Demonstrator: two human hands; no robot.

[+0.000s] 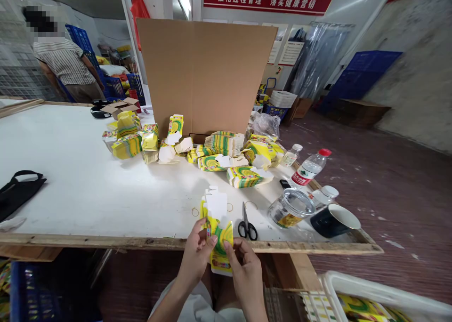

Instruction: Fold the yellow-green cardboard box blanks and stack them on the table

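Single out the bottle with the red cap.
The largest bottle, between two smaller ones: its cap is red, while the small bottle beyond it and the squat bottle behind the dark mug have white caps.

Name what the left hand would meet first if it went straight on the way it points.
The left hand touches the yellow carton, so probably meets that first; depth beyond is unclear.

A folding carton (221,261) is resting between the left hand (197,251) and the right hand (245,263). Scissors (246,219) are lying on the table (88,195) just beyond the right hand. Farther right, a jar (291,208) and, past it, a mug (328,223) are sitting. Carton stacks (222,143) are lying beyond both hands; a cardboard sheet (208,77) is standing behind them. Right of the right hand, a tub (329,279) is holding packs (363,308).
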